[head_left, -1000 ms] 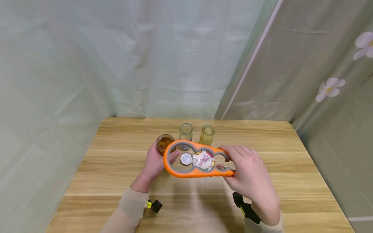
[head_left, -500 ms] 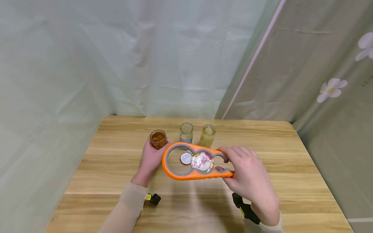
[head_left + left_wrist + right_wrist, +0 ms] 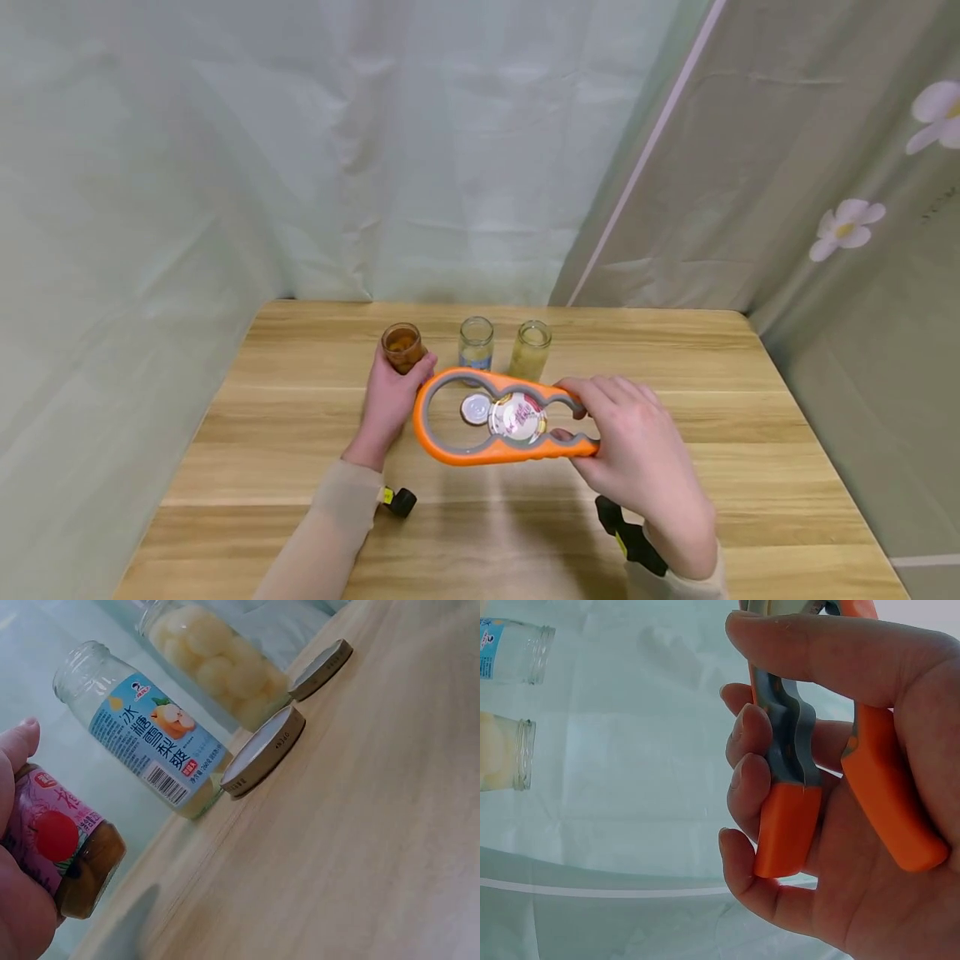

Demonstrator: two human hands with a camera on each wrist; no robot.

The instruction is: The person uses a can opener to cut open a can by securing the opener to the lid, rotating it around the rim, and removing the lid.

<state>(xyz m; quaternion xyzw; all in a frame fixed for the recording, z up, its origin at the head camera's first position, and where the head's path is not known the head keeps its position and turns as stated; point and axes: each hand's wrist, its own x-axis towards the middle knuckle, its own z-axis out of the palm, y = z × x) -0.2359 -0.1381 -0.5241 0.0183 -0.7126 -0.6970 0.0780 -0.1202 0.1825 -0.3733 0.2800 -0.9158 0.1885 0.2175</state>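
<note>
My left hand (image 3: 385, 404) grips a small glass jar (image 3: 405, 358) of amber contents, its mouth uncovered. In the left wrist view this jar (image 3: 56, 832) wears a pink label with a red fruit. My right hand (image 3: 637, 437) holds an orange-and-grey jar opener (image 3: 468, 457) by its two handles, raised over the table. A white lid with pink lettering (image 3: 517, 417) sits in the opener's middle opening. From the right wrist, my fingers curl round the opener's handles (image 3: 789, 832). Through its large loop shows another lid (image 3: 476, 408), lying on the table.
Behind the opener stand two lidless glass jars: one with a blue label (image 3: 142, 727), one holding pale round fruit (image 3: 217, 664). Two lids, a nearer lid (image 3: 262, 754) and a farther lid (image 3: 322, 671), lie by them. A curtain (image 3: 465, 167) hangs behind the wooden table (image 3: 750, 467).
My left hand has carried the amber jar left and farther back, away from the opener. The opener has shifted slightly left and toward me, the lid still in it.
</note>
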